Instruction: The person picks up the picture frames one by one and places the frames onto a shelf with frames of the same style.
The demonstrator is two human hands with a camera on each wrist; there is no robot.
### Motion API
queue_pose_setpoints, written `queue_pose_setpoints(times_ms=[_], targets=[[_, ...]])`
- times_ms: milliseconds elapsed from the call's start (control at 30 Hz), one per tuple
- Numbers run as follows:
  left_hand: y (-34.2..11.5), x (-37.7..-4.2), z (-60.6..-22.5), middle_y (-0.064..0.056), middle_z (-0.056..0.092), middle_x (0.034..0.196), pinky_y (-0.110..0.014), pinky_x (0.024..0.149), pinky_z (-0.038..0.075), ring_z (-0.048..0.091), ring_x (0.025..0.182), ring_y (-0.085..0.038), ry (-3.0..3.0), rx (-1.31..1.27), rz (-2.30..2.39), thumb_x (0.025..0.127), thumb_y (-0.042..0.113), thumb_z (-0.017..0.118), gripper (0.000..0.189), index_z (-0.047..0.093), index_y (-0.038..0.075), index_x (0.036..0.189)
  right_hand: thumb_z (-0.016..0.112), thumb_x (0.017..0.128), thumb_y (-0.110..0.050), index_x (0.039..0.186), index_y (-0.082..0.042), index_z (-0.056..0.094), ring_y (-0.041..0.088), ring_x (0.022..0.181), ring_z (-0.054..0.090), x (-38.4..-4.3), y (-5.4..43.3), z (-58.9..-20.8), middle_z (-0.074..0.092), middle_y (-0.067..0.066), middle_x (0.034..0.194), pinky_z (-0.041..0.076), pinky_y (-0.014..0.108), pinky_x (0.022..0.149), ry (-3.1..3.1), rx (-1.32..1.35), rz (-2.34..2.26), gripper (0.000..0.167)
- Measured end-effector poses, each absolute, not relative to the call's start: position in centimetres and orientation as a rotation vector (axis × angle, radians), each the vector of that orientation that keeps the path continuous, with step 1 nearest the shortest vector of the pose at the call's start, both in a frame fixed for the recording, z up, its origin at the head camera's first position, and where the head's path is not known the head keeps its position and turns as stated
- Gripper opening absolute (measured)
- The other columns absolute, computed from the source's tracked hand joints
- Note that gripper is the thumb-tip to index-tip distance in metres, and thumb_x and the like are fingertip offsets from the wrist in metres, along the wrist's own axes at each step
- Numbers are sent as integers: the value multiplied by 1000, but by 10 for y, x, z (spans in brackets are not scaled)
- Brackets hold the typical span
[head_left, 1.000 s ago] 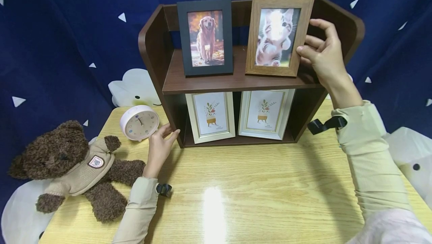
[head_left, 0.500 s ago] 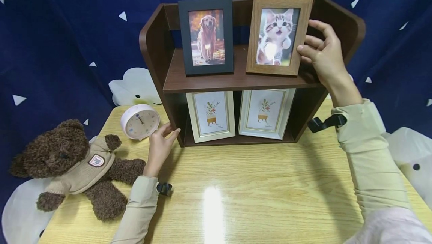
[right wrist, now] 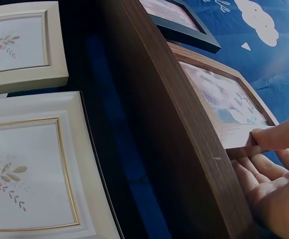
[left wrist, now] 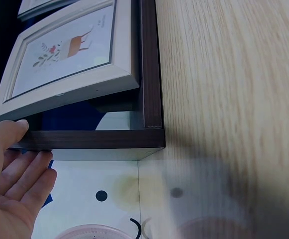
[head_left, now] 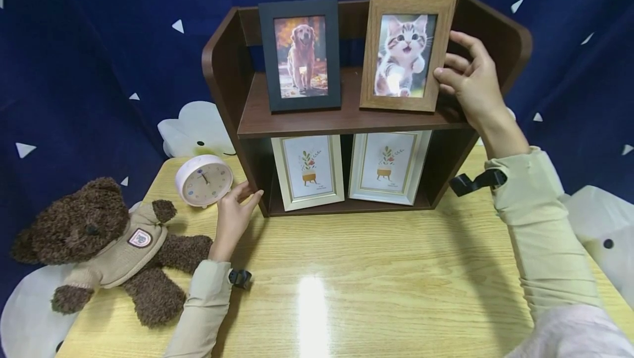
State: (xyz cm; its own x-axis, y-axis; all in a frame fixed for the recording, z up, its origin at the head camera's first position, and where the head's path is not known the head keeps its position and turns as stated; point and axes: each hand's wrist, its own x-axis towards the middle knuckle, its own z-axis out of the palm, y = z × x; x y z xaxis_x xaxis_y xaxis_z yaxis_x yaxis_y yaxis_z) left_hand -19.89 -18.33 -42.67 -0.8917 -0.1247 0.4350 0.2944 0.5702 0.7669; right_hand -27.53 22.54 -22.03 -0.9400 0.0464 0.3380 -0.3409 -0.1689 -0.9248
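Observation:
A dark brown two-tier shelf (head_left: 346,125) stands on the table. My right hand (head_left: 473,82) pinches the right edge of a wooden picture frame (head_left: 403,55) with a kitten photo, on the upper tier; in the right wrist view the thumb (right wrist: 268,137) lies on its front and fingers sit behind. Low on the shelf's left side panel (left wrist: 89,140), my left hand (head_left: 234,215) holds the edge, thumb inside and fingers outside. Left of the kitten photo stands a black picture frame (head_left: 300,55) with a dog photo.
Cream (head_left: 308,172) and white (head_left: 388,167) picture frames with plant prints lean in the lower tier. A pink round clock (head_left: 204,180) stands beside my left hand. A brown teddy bear (head_left: 124,253) lies at the table's left. Behind hangs a dark blue curtain (head_left: 114,44).
The glare on the kitten photo has dropped from the face to the chest. Both hands keep their places on the wooden picture frame and the shelf; the head view shifts very slightly.

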Motion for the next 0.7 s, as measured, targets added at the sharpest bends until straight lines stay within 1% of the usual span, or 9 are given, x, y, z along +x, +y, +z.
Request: queue_pose_setpoints(times_ms=[267, 467, 700], targets=[[-183, -199, -427, -24, 69, 100, -48, 85, 53, 67, 95, -36, -2357, -146, -1259, 85, 8, 71, 33, 64, -7, 113, 59, 86, 11, 136, -13, 45, 7, 80, 62, -272, 225, -226, 60, 1, 103, 52, 15, 59, -1908, 339, 2088, 58], [-183, -198, -427, -24, 69, 99, -48, 84, 53, 68, 93, -36, -2353, -151, -1249, 85, 8, 72, 33, 64, -7, 113, 59, 85, 14, 135, -10, 46, 5, 78, 61, -268, 224, -232, 57, 0, 103, 51, 13, 58, -1944, 360, 1989, 56], [-183, -199, -427, -24, 69, 100, -47, 84, 54, 68, 94, -36, -2344, -152, -1269, 85, 7, 71, 31, 65, -7, 112, 59, 87, 9, 136, -12, 45, 5, 87, 55, -257, 223, -236, 53, -2, 108, 49, 10, 64, -2064, 302, 1836, 56]])
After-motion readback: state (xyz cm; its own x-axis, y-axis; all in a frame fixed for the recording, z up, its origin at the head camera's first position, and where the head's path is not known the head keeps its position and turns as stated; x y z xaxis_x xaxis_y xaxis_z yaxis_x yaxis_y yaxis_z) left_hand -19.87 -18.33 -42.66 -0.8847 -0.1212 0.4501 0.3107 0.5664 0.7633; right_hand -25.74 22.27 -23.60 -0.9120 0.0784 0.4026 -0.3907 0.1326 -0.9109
